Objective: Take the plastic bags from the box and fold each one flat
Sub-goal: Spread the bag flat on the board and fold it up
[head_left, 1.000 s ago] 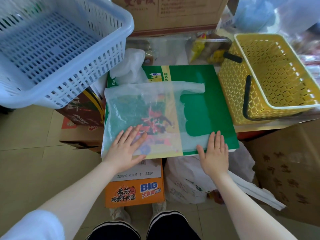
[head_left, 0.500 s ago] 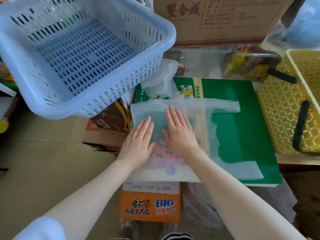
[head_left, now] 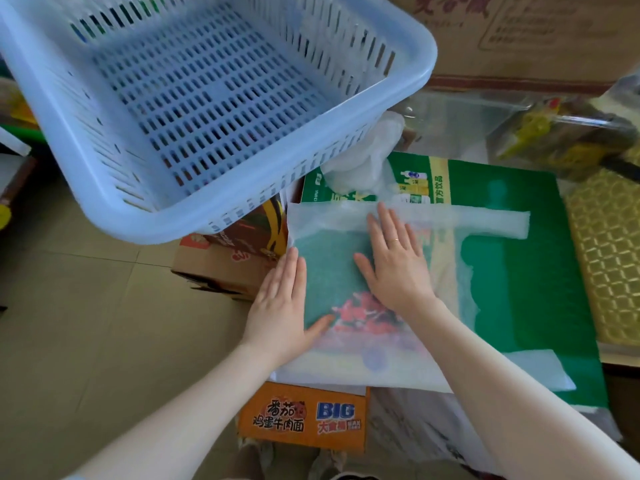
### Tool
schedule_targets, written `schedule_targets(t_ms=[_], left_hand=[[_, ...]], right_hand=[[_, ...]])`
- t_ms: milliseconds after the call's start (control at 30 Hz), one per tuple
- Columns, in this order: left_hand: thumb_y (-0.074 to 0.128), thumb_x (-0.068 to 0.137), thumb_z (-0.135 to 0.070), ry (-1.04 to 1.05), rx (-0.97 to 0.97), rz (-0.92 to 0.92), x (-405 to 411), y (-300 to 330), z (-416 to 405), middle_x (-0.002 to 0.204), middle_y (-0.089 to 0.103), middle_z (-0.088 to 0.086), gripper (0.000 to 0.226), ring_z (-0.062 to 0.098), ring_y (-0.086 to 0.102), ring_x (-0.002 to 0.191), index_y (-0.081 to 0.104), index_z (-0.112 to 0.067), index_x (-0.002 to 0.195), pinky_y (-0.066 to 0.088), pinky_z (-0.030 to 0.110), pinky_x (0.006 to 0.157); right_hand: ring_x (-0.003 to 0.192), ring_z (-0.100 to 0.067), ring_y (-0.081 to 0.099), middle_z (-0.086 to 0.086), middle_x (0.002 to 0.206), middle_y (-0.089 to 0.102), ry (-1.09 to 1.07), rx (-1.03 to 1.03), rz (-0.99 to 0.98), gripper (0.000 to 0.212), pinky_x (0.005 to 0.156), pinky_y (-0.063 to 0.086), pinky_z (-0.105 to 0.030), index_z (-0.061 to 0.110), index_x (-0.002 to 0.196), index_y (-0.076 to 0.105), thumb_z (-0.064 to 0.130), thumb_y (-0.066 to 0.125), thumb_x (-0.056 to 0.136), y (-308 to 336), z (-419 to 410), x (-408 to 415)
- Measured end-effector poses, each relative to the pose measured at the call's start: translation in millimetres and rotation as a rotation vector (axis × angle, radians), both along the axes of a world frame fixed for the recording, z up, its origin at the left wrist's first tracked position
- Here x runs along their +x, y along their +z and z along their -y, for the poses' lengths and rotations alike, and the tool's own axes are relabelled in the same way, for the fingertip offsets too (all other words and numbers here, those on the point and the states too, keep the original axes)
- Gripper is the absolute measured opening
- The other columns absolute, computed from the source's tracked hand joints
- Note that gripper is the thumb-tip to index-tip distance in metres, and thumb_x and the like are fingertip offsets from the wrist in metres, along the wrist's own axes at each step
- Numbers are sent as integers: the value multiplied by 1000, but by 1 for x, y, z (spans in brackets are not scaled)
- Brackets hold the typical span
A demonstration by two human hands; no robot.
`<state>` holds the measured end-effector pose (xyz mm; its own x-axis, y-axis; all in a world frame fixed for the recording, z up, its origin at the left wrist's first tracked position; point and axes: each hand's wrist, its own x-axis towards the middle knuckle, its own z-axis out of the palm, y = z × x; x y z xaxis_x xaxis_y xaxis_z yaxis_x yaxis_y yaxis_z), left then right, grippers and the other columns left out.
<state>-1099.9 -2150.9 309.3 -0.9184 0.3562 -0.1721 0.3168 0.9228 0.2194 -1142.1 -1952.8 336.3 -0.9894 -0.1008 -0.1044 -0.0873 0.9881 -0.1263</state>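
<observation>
I have both hands flat on the translucent plastic bag [head_left: 433, 341], which lies spread across the green carton [head_left: 540, 271] in front of me. My left hand [head_left: 282, 306] rests palm down at the bag's left edge, fingers straight and together, thumb out over the film. My right hand [head_left: 394, 261] presses near the bag's middle, fingers straight and slightly fanned, tips reaching the folded top strip; there is a ring on one finger. The bag's handle strip runs right across the carton. A blue basket [head_left: 214, 109] sits tilted at upper left, a yellow basket [head_left: 609, 258] at the right edge, an orange noodle box [head_left: 304, 417] below.
</observation>
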Motion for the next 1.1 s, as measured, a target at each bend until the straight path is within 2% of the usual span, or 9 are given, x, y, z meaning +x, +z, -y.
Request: schedule_targets(t_ms=[167, 267, 400, 533, 633, 733, 833, 933, 1100], left_hand=[[25, 81, -73, 18, 59, -29, 1, 1, -2, 149, 24, 21, 95, 31, 23, 139, 26, 3, 140, 12, 38, 114], [30, 82, -67, 29, 111, -58, -2, 5, -2, 147, 31, 19, 87, 32, 30, 135, 35, 1, 136, 18, 40, 112], [35, 88, -46, 232, 447, -50, -23, 19, -6, 137, 38, 22, 65, 33, 35, 127, 41, 4, 129, 23, 28, 106], [53, 91, -28, 437, 666, 26, -56, 30, -17, 129, 49, 12, 50, 28, 44, 119, 39, -4, 133, 31, 28, 97], [59, 88, -31, 647, 779, 200, -72, 35, -18, 124, 55, 3, 53, 18, 54, 107, 40, -10, 133, 43, 34, 93], [62, 85, -35, 698, 811, 223, -75, 36, -17, 114, 59, 1, 54, 18, 57, 100, 45, -9, 129, 47, 39, 89], [61, 86, -34, 699, 914, 314, -74, 42, -20, 103, 64, -1, 27, 11, 62, 89, 61, -14, 105, 50, 25, 75], [59, 90, -22, 710, 1141, 431, -75, 53, -26, 81, 68, -3, 11, 0, 64, 60, 63, -17, 80, 47, 12, 51], [58, 90, -16, 699, 1224, 395, -67, 62, -28, 75, 69, -1, 14, 4, 64, 61, 66, -12, 79, 50, 16, 54]], right_hand=[[146, -21, -5, -4, 158, -2, 199, -32, 34, 65, 116, -5, -37, 19, 150, 5, 50, 24, 96, -3, 44, -29], [145, -23, 5, -8, 157, 11, 150, -84, 48, 61, 117, -3, -38, 16, 149, 12, 46, 26, 98, -9, 44, -39], [126, -34, 40, -16, 131, 52, -28, -173, -153, 46, 114, 12, -42, 8, 137, 41, 32, 39, 97, -2, 31, -52], [120, -33, 40, -10, 123, 56, 4, -59, 32, 41, 109, 17, -41, 15, 124, 54, 39, 48, 92, 13, 19, -73], [109, -33, 48, -10, 109, 63, 95, -214, 100, 31, 95, 33, -39, 13, 110, 62, 34, 57, 88, 23, 14, -77], [91, -32, 53, -10, 96, 66, 187, -299, -63, 17, 80, 39, -40, 9, 100, 64, 17, 61, 86, 28, 7, -65], [77, -32, 55, -8, 85, 66, 251, -260, -229, 7, 67, 34, -35, 8, 86, 64, 12, 61, 81, 29, 2, -52], [73, -32, 54, -9, 84, 62, 236, -252, -305, 8, 66, 38, -35, 9, 79, 64, 16, 61, 77, 31, 3, -44], [83, -30, 56, -6, 87, 64, 214, -491, -65, 17, 76, 45, -43, 9, 94, 65, 21, 62, 83, 42, 3, -43]])
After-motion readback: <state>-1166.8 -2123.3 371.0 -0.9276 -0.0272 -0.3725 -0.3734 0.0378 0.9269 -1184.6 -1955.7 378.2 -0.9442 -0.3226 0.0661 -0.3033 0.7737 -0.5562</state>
